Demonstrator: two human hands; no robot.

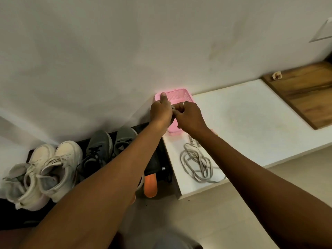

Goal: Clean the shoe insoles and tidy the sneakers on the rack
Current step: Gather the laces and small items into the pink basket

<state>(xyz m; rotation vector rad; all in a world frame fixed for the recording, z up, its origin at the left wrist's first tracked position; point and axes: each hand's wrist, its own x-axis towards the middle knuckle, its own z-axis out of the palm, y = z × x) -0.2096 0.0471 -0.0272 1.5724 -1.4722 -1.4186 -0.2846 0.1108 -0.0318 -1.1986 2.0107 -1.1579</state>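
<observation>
Head view: above a pink basket on a white shelf, the left hand and right hand curl their fingers around a small grey item, left thumb raised. An orange insole lies at the black rack beside grey sneakers and white sneakers. Loose laces rest on the shelf.

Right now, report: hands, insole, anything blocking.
Left hand and right hand pinch a grey item over basket. Insole at rack end, untouched. Laces loose on shelf.
</observation>
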